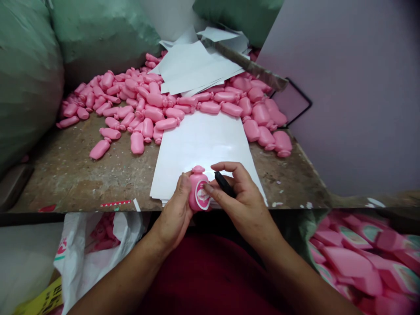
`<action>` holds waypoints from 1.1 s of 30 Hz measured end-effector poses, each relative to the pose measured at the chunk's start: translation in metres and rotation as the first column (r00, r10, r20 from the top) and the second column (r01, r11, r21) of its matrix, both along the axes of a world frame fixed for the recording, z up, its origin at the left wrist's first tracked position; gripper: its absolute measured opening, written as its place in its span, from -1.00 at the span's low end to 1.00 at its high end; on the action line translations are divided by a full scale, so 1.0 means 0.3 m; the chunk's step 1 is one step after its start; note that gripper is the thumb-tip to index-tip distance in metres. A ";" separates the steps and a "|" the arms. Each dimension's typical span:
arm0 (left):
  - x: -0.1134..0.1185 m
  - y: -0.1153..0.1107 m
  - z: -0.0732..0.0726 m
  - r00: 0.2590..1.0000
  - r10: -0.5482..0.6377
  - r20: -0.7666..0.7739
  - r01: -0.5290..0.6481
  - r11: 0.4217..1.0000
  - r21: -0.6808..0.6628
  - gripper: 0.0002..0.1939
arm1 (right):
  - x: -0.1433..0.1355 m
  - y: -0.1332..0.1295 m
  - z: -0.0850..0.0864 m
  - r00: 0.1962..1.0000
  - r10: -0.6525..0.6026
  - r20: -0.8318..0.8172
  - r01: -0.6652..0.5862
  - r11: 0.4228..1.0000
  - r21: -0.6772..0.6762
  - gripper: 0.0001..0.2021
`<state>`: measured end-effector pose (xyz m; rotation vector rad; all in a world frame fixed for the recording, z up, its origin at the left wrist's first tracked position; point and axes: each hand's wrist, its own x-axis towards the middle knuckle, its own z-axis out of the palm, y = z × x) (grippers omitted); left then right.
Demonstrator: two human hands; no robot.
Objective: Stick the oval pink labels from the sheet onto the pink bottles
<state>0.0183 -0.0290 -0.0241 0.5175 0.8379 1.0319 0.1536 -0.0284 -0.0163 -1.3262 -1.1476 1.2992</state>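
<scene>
My left hand [177, 210] grips a small pink bottle [194, 192] upright over the near edge of the bench. An oval label [202, 195] with a white border lies on the bottle's front. The thumb of my right hand [241, 197] presses on that label. Tucked in the same hand is a black pen-like tool [224, 183], its end pointing up and left; its exact kind is unclear. Behind both hands lies a stack of white sheets [206, 135].
Many pink bottles [154, 100] are heaped across the worn bench [65, 175]. Loose white papers [187, 65] lie on the heap. Green sacks [101, 35] stand behind. A white plastic bag [75, 245] hangs below left; larger labelled pink bottles [351, 258] fill a sack at lower right.
</scene>
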 end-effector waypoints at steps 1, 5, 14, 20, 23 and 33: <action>0.000 0.000 -0.001 1.000 0.000 0.000 0.000 1.000 -0.001 -0.56 | 0.000 0.001 0.000 1.000 -0.001 -0.010 0.001 1.000 -0.003 -0.67; 0.002 0.002 -0.002 1.000 0.003 0.012 -0.003 1.000 -0.005 -0.57 | 0.000 0.004 -0.007 1.000 -0.003 -0.018 0.003 1.000 -0.002 -0.65; 0.006 0.005 -0.005 1.000 -0.004 0.005 0.004 1.000 0.000 -0.57 | 0.003 0.010 -0.010 0.999 0.007 -0.037 -0.008 1.000 -0.021 -0.62; 0.003 0.003 -0.017 1.000 -0.005 -0.012 0.006 1.000 0.029 -0.57 | 0.003 0.011 -0.011 1.000 0.012 -0.011 -0.012 1.000 -0.021 -0.63; 0.006 0.003 -0.014 1.000 0.007 -0.012 -0.007 1.000 0.024 -0.54 | 0.004 0.011 -0.014 1.000 0.012 0.011 -0.012 1.000 -0.011 -0.64; 0.016 -0.003 -0.004 1.000 0.026 0.007 -0.026 1.000 0.003 -0.56 | 0.008 0.008 -0.004 0.999 0.027 0.016 -0.027 0.999 -0.027 -0.66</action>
